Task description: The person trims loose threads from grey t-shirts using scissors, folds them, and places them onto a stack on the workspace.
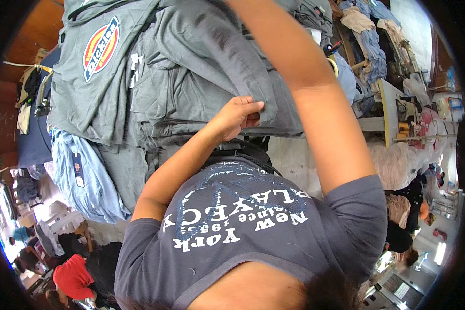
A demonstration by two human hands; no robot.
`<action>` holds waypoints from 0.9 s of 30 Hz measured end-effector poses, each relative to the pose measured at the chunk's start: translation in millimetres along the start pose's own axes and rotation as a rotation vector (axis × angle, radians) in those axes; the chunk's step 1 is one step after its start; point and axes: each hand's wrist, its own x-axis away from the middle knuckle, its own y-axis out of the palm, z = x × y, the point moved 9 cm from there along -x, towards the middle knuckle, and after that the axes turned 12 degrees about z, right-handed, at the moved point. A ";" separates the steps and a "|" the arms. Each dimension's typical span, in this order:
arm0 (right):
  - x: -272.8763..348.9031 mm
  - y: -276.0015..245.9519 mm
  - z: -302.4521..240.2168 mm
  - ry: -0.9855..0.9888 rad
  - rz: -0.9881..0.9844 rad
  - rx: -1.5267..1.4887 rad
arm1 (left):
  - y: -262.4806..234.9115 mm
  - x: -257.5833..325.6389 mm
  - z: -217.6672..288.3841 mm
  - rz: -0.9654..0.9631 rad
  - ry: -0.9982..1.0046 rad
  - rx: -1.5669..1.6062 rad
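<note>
My left hand [237,118] is closed in a pinch on the near edge of a grey T-shirt [217,57], thumb on top. That shirt is part of a spread of grey shirts piled before me, its cloth running away toward the top of the view. My right arm reaches forward across the right side of the pile, and its hand is beyond the upper edge, out of sight. Left of the shirt lies another grey T-shirt [70,85] with a red, yellow and white chest print. Small white labels [134,64] show between the two.
A light blue garment [85,175] with a dark hang tag drapes over the near left edge. Blue and beige clothes [369,39] are heaped at the far right. Clear plastic bags [398,163] lie at right. A person in red [73,276] is at lower left.
</note>
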 end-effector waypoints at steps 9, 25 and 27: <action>127.0 -43.2 -13.3 0.404 -0.163 -0.364 | -32.6 9.5 -3.0 0.041 0.059 0.208; 419.5 -166.1 -63.6 1.375 0.092 -0.311 | -54.3 14.2 2.3 0.213 0.271 0.050; 411.0 -171.5 -69.7 1.289 0.116 -0.225 | -43.9 23.0 18.6 0.254 0.494 -0.139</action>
